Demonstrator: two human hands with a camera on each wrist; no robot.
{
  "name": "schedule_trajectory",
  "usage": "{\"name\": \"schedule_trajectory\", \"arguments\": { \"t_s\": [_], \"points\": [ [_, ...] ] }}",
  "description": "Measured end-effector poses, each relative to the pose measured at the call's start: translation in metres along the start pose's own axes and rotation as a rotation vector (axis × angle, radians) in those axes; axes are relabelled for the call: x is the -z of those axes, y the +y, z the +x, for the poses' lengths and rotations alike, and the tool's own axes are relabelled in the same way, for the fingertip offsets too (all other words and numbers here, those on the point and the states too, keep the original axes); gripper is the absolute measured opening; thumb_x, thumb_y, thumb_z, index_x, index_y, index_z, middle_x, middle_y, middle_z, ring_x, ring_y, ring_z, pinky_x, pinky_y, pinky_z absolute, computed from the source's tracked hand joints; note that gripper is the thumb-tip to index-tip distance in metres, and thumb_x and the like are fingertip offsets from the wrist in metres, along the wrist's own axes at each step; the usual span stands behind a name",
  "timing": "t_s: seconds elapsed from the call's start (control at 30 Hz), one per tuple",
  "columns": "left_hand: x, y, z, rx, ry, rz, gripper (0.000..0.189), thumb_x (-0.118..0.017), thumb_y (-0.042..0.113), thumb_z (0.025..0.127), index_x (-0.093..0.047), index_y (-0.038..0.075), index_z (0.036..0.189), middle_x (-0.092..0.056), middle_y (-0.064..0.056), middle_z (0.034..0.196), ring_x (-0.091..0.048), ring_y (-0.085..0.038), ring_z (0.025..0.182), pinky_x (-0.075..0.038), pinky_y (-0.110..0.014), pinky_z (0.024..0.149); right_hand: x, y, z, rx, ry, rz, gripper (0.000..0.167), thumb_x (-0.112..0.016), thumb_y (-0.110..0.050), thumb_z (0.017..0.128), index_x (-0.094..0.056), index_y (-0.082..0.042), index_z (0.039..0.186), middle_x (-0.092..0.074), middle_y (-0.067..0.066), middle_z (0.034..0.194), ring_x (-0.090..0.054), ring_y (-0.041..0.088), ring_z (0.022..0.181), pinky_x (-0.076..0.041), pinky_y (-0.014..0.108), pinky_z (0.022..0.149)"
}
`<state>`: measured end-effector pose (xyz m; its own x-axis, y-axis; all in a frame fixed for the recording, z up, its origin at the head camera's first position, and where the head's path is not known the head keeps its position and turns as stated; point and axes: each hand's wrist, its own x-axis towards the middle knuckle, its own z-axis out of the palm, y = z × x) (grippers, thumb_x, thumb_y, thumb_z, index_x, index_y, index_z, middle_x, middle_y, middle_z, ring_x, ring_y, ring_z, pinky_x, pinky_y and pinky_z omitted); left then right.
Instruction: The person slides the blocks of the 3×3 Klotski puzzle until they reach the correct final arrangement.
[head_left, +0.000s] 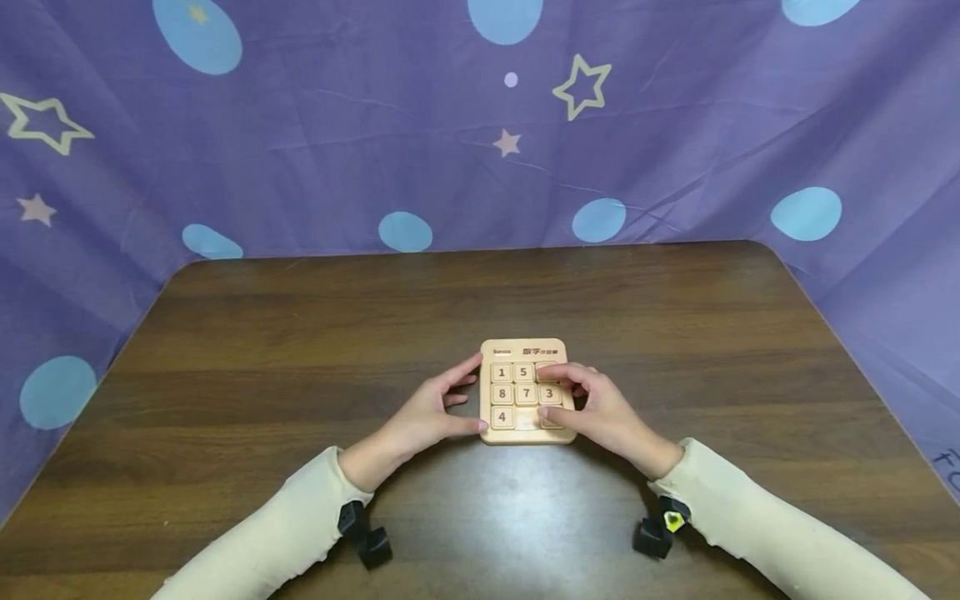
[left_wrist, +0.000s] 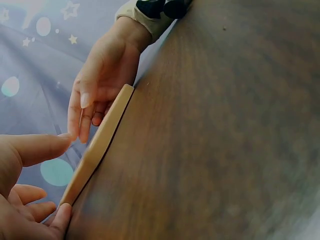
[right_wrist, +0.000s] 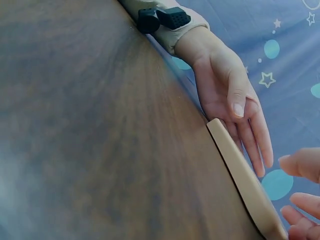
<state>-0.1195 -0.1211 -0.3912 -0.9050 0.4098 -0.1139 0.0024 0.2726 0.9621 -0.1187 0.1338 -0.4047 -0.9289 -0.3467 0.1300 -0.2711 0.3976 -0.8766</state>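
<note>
A wooden number slide puzzle (head_left: 527, 343) lies flat on the table, its numbered tiles in a square frame. Tiles 1, 5, 8, 7, 3 and 4 can be read, and a blank slot (head_left: 527, 419) shows in the middle of the bottom row. My left hand (head_left: 422, 414) rests at the puzzle's left edge, index fingertip near the upper corner and thumb at the lower one. Over the right side reaches my right hand (head_left: 603, 408), fingers spread from the thumb. Its index finger covers the top right tile; the thumb lies over the bottom right tile (head_left: 551, 422), partly hiding it.
The brown wooden table (head_left: 300, 333) stretches out on all sides of the puzzle. Behind it hangs a purple curtain (head_left: 315, 150) with stars and blue dots. Black wrist cameras (head_left: 375, 548) are strapped at both sleeves, low over the tabletop.
</note>
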Motion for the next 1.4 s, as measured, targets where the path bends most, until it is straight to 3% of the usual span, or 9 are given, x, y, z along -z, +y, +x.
{"name": "schedule_trajectory", "arguments": {
  "t_s": [0.3,0.73,1.4],
  "points": [
    [0.000,-0.001,0.005,-0.083,-0.024,-0.009,0.084,-0.075,-0.005,0.072,-0.031,-0.005,0.144,-0.028,-0.014,0.152,-0.036,-0.032,0.132,-0.038,-0.043,0.108,-0.003,0.000,0.003,0.020,0.048,-0.016,0.042,-0.079,-0.011,0.070,-0.068,-0.008,0.111,-0.063,0.006,0.118,-0.047,0.022,0.098,-0.039,0.032,0.085],
    [-0.002,-0.005,0.005,-0.115,-0.014,-0.003,0.084,-0.073,-0.011,0.071,-0.029,-0.009,0.142,-0.023,-0.017,0.153,-0.031,-0.031,0.137,-0.036,-0.040,0.109,-0.007,0.002,0.003,0.030,0.076,-0.087,0.040,-0.079,-0.009,0.069,-0.070,-0.007,0.108,-0.063,0.009,0.120,-0.050,0.026,0.107,-0.038,0.042,0.097],
    [-0.004,-0.007,0.003,-0.128,0.001,0.035,0.083,-0.074,-0.010,0.071,-0.030,-0.009,0.142,-0.026,-0.018,0.152,-0.030,-0.029,0.137,-0.039,-0.038,0.107,-0.017,0.000,0.005,0.050,0.135,-0.068,0.030,-0.080,-0.007,0.071,-0.075,-0.011,0.099,-0.069,0.003,0.108,-0.054,0.018,0.098,-0.044,0.026,0.085]
  ]
}}
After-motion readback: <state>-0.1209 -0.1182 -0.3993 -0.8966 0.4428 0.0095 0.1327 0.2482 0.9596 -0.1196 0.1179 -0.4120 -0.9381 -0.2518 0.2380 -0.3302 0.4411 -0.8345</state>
